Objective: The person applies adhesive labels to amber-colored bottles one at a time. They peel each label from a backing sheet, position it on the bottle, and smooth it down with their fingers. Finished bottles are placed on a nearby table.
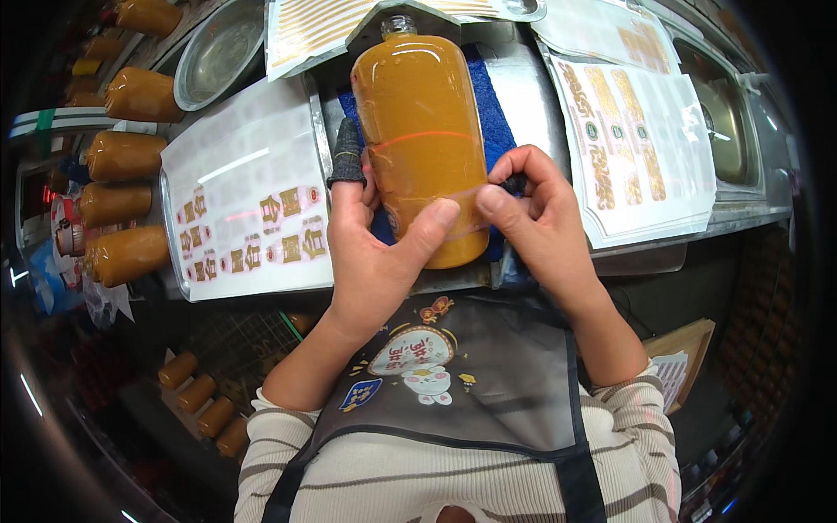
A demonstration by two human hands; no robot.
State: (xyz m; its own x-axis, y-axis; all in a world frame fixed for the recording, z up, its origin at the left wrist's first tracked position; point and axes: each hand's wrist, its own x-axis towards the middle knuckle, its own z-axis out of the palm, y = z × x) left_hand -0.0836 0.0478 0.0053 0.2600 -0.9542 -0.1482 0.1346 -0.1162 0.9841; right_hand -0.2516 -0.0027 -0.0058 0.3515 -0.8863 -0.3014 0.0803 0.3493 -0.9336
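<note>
A mustard-coloured glass bottle (418,96) lies in front of me, its neck pointing away, on a blue cloth (493,105). Across its body runs a thin red light line. My left hand (370,261) is closed around the bottle's lower left side, thumb pressed on the front; a black finger cot covers its index finger. Between both thumbs stretches a strip of clear film (469,207) over the bottle's lower part. My right hand (549,227) pinches the film's right end at the bottle's edge; a black finger cot shows there too.
Label sheets with gold designs lie on a tray to the left (253,183) and on a white sheet to the right (628,148). Several filled bottles (126,203) line the far left. A metal bowl (220,52) stands behind; a sink (719,122) is at right.
</note>
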